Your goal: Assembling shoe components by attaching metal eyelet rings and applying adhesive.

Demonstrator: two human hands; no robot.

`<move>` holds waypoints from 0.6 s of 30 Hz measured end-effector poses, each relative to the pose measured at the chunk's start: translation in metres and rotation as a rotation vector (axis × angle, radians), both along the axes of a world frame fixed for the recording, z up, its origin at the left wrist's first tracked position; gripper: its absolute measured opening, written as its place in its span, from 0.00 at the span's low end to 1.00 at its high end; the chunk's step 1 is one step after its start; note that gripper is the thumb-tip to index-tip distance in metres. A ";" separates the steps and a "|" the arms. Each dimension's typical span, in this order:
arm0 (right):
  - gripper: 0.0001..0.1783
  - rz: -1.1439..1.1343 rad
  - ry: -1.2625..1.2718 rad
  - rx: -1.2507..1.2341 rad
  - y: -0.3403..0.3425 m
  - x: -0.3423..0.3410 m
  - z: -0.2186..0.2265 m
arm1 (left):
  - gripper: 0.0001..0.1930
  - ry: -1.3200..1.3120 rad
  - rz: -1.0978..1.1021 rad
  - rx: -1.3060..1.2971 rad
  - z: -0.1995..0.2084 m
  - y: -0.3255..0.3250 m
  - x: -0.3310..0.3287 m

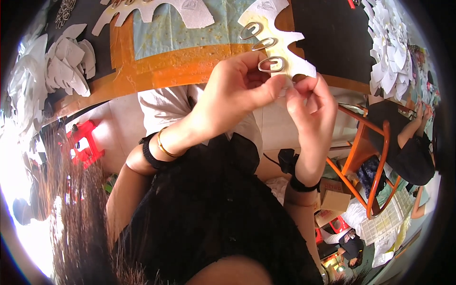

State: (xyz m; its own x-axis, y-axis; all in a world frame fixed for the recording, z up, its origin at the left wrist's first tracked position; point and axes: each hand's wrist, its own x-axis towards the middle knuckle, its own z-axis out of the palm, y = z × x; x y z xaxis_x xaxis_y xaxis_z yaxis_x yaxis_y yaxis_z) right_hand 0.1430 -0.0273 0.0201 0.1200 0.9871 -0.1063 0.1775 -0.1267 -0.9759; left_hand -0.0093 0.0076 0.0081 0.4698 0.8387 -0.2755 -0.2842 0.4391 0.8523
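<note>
Both hands meet over the table's near edge at one white, scallop-edged piece (297, 59) with yellowish, glue-like patches. Several oval metal buckles (271, 64) sit along its left side, the nearest one close to my left fingers. My left hand (223, 95) pinches the near end of the piece between thumb and fingers. From the other side my right hand (313, 102) grips the same end, its thumb and fingertips almost touching the left thumb. What lies exactly between the fingertips is mostly hidden. A second white scalloped piece (190, 13) lies farther off to the left, with metal buckles at its upper edge.
A pale blue sheet (166, 35) is fixed to the dark table with brown tape (156, 71). White cut pieces (71, 59) are heaped left, more (387, 57) right. Metal rings (65, 13) lie far left. A red stool (85, 145), wooden chair (382, 171) and other people are around.
</note>
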 end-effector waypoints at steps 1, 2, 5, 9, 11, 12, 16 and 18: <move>0.08 0.001 0.000 0.001 0.000 0.000 -0.001 | 0.15 0.000 0.001 0.001 -0.002 -0.002 0.002; 0.08 0.013 0.030 0.042 0.001 -0.001 -0.003 | 0.15 0.021 0.033 0.022 -0.003 -0.003 0.003; 0.08 -0.006 -0.022 0.107 0.005 -0.001 0.003 | 0.15 0.076 0.070 0.084 -0.006 -0.004 0.004; 0.10 0.079 -0.193 0.126 0.004 0.007 -0.002 | 0.13 0.390 0.090 0.350 -0.007 -0.005 0.001; 0.07 0.026 -0.121 0.128 0.004 0.005 -0.003 | 0.12 0.458 0.116 0.421 -0.004 -0.006 0.002; 0.05 0.038 -0.177 0.139 0.004 0.005 -0.001 | 0.11 0.528 0.144 0.493 -0.002 -0.006 0.003; 0.03 0.050 -0.186 0.111 0.006 0.006 -0.002 | 0.10 0.519 0.136 0.537 -0.002 -0.004 0.000; 0.04 0.039 -0.142 0.104 0.006 0.007 -0.004 | 0.11 0.438 0.108 0.484 -0.004 -0.005 -0.001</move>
State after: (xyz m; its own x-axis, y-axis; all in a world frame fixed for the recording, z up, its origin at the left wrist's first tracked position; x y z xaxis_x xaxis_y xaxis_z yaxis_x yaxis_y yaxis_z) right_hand 0.1496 -0.0215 0.0166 0.0883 0.9960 0.0121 0.3175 -0.0166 -0.9481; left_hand -0.0107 0.0030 0.0036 0.3066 0.9518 -0.0021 0.1124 -0.0341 0.9931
